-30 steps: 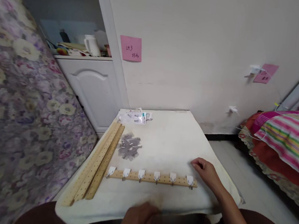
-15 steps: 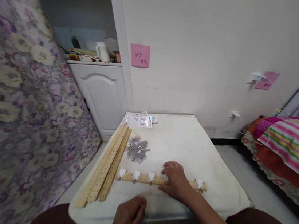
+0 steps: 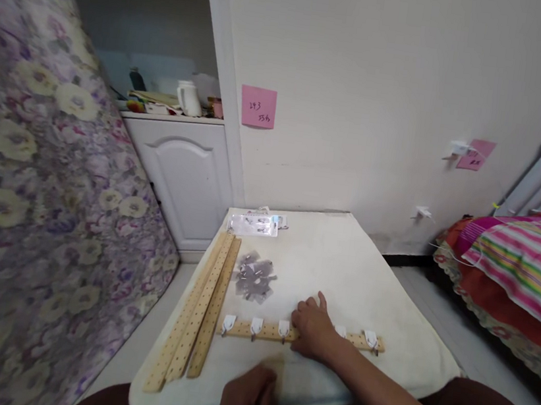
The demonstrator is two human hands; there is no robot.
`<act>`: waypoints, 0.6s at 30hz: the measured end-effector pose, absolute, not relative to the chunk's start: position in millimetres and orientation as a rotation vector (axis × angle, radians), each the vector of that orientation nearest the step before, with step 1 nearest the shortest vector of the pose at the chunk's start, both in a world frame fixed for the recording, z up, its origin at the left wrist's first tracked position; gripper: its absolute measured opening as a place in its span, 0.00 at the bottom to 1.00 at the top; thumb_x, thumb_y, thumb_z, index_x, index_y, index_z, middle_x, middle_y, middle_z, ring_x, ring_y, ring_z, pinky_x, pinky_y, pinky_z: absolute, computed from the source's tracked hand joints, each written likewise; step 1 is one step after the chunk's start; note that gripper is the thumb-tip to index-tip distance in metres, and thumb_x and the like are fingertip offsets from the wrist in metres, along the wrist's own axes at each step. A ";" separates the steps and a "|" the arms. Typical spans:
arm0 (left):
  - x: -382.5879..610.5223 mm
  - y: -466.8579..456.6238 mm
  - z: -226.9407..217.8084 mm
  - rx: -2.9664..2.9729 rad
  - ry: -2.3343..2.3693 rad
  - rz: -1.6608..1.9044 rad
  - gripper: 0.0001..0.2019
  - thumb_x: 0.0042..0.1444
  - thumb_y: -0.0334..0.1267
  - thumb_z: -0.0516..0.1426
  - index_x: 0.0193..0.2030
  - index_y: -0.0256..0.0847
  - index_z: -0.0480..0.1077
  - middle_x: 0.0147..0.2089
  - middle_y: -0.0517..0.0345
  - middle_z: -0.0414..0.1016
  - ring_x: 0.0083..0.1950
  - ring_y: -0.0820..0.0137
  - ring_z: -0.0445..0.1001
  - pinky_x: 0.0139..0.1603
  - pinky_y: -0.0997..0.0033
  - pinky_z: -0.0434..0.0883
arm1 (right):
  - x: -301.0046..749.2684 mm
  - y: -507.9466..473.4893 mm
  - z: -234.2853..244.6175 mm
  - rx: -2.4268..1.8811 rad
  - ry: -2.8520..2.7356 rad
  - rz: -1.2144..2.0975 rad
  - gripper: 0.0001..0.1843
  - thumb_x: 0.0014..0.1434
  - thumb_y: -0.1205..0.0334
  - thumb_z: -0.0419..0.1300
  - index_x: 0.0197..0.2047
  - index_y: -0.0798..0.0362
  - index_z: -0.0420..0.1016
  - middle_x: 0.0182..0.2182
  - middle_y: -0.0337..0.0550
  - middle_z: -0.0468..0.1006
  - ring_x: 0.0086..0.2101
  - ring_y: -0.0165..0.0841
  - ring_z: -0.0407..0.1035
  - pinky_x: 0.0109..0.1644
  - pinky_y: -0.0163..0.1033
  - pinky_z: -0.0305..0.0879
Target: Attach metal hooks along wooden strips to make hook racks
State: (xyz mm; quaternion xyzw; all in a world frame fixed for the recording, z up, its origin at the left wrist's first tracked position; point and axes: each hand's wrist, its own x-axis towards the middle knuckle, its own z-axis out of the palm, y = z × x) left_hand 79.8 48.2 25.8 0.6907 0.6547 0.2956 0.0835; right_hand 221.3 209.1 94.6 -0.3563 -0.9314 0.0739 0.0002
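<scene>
Across the lower centre of the frame, a narrow, pale wooden strip dotted with holes (image 3: 269, 330), bearing white hooks (image 3: 284, 328), lies on the cream-covered bench (image 3: 313, 255). The right hand (image 3: 314, 328) arches half-open over it; I cannot tell whether it grips. The left hand (image 3: 247, 399), bottom centre, curls loosely, its palm hidden. The strip should be light and stiff, best held by its long edges between hooks.
</scene>
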 end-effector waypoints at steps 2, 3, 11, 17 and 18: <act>80.0 47.6 26.0 2.044 1.954 0.880 0.10 0.61 0.37 0.48 0.34 0.45 0.70 0.29 0.63 0.74 0.30 0.73 0.72 0.32 0.77 0.65 | 220.1 208.8 94.9 -1.115 -2.942 0.225 0.17 0.43 0.59 0.63 0.38 0.54 0.76 0.40 0.51 0.75 0.47 0.46 0.62 0.63 0.60 0.30; 80.1 47.3 26.4 2.037 1.950 0.876 0.10 0.60 0.37 0.48 0.34 0.44 0.70 0.29 0.63 0.74 0.30 0.73 0.72 0.32 0.77 0.65 | 219.6 208.9 94.7 -1.108 -2.947 0.225 0.16 0.43 0.59 0.63 0.38 0.54 0.76 0.40 0.51 0.76 0.47 0.46 0.63 0.63 0.61 0.29; 80.0 46.5 28.1 2.006 1.938 0.889 0.09 0.59 0.36 0.48 0.35 0.45 0.70 0.30 0.62 0.75 0.31 0.73 0.73 0.32 0.77 0.66 | 217.8 210.9 89.2 -1.103 -2.940 0.255 0.14 0.43 0.66 0.60 0.36 0.56 0.77 0.36 0.52 0.77 0.45 0.46 0.64 0.62 0.61 0.29; 80.9 46.7 29.8 1.992 1.939 0.895 0.09 0.60 0.36 0.48 0.34 0.45 0.70 0.30 0.62 0.75 0.31 0.73 0.73 0.32 0.77 0.66 | 218.6 217.0 88.5 -1.117 -2.945 0.270 0.12 0.43 0.64 0.61 0.34 0.56 0.77 0.35 0.51 0.78 0.44 0.45 0.65 0.61 0.61 0.31; 81.3 46.6 30.8 1.990 1.937 0.898 0.09 0.60 0.37 0.49 0.34 0.45 0.70 0.29 0.62 0.74 0.30 0.73 0.73 0.32 0.77 0.66 | 218.6 218.9 88.8 -1.127 -2.943 0.270 0.12 0.43 0.63 0.62 0.34 0.56 0.77 0.35 0.52 0.78 0.44 0.45 0.65 0.61 0.61 0.31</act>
